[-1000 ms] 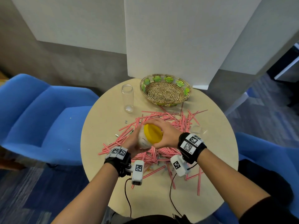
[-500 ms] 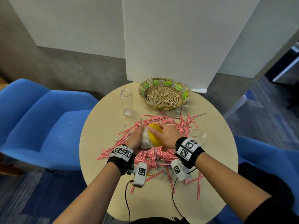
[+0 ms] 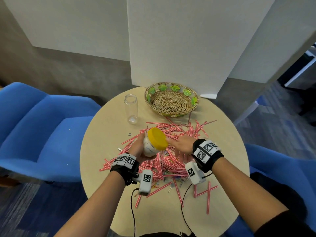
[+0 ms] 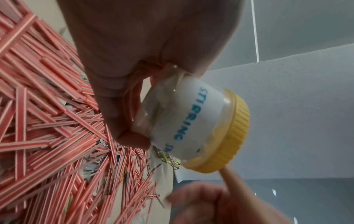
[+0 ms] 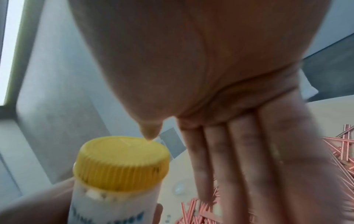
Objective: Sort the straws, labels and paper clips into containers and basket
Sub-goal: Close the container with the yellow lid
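My left hand [image 3: 136, 149] grips a clear jar [image 3: 151, 147] with a white label and a yellow lid [image 3: 157, 138], tilted above the pile; the left wrist view shows the jar [image 4: 184, 119] held in my curled fingers. My right hand [image 3: 181, 146] hovers just right of the yellow lid, fingers straight, holding nothing; in the right wrist view its thumb tip is close to the lid [image 5: 122, 151]. A heap of red-and-white striped straws [image 3: 171, 161] covers the middle of the round table [image 3: 102, 134], with paper clips [image 3: 169, 189] scattered at its near edge.
An open clear glass jar [image 3: 130, 108] stands at the table's back left. A woven basket [image 3: 171, 100] with green leaf trim sits at the back. Blue chairs [image 3: 42, 130] flank the table. White panels rise behind.
My right hand has come off the yellow lid and moved to the right with fingers spread. The left hand still holds the jar, now lifted and tilted slightly.
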Tool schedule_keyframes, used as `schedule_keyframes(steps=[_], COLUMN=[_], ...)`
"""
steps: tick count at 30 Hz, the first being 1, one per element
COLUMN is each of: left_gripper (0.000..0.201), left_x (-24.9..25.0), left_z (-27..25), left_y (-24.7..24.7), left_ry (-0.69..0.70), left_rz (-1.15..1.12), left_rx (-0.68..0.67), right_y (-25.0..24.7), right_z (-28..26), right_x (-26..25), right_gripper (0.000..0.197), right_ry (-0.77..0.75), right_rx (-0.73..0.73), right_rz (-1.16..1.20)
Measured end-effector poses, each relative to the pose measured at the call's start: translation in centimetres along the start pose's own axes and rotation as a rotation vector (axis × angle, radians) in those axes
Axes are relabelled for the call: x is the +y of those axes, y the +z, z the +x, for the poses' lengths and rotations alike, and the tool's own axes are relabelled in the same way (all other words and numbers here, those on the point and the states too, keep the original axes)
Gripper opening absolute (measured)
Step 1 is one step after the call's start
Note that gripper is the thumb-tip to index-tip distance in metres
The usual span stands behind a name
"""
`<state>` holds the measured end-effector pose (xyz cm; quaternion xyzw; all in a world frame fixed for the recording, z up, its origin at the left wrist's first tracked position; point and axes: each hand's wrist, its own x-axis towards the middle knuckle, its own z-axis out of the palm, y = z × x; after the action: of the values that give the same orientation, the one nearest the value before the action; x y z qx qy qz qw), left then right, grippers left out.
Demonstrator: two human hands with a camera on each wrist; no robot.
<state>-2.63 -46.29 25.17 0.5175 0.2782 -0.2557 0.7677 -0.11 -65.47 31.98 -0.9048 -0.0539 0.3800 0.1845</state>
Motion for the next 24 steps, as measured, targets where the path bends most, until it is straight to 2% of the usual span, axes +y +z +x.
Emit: schedule_keyframes(steps=[1,2,3,5,6,8,10,11,12,13,15,16,17,19,22,24], left_gripper=[0.045,0.045,0.045,0.048,0.05,0.05,0.044,0.043,0.041,0.04,0.04,0.042,0.044,0.048,0.053,0.053], left_x=[0.2,0.4,0.5,0.7,0.7,0.5,0.2,0.1,0.0,-0.1,-0.2,-0.2,-0.3,-0.2,-0.6,-0.9], left_z=[0.0,0.2,0.3,0.6,0.8,1.2,1.2,1.1,1.1,1.1,1.3,1.5,1.6,2.0,2.9,3.4], left_y=[0.0,0.0,0.1,0.1,0.1,0.1,0.1,0.1,0.1,0.1,0.3,0.5,0.7,1.3,1.7,1.6], left_ry=[0.004,0.006,0.006,-0.009,-0.019,-0.039,-0.06,-0.073,-0.081,-0.086,-0.084,-0.086,-0.088,-0.106,-0.158,-0.173], left_rz=[0.001,0.013,0.035,0.083,0.103,0.133,0.148,0.147,0.143,0.139,0.148,0.16,0.181,0.237,0.292,0.261], left_rx=[0.003,0.005,0.006,0.009,0.004,0.002,0.011,0.011,0.017,0.028,0.041,0.036,0.026,-0.008,-0.025,-0.012], right_y=[-0.1,-0.3,-0.5,-0.2,0.0,0.4,0.5,0.2,-0.1,-0.4,-0.6,-0.5,-0.2,1.2,2.1,2.4], right_z=[0.3,0.5,0.7,1.1,1.0,1.1,1.4,1.2,1.1,1.0,1.0,0.8,1.1,1.7,2.3,2.7], right_x=[0.5,0.9,1.1,1.1,0.9,0.9,1.2,1.3,1.5,1.8,2.2,2.0,2.1,1.9,1.9,2.2], right_gripper=[0.074,0.061,0.056,0.077,0.083,0.073,0.038,0.04,0.057,0.066,0.058,0.064,0.08,0.095,0.092,0.096], right_ry=[-0.043,-0.144,-0.267,-0.479,-0.506,-0.473,-0.317,-0.235,-0.18,-0.166,-0.267,-0.355,-0.431,-0.452,-0.227,-0.16], right_rx=[0.06,0.151,0.218,0.213,0.191,0.139,0.151,0.162,0.195,0.24,0.311,0.266,0.204,0.176,0.16,0.14], right_rz=[0.045,0.069,0.081,0.15,0.187,0.252,0.279,0.254,0.195,0.135,0.142,0.186,0.218,0.142,-0.005,-0.031])
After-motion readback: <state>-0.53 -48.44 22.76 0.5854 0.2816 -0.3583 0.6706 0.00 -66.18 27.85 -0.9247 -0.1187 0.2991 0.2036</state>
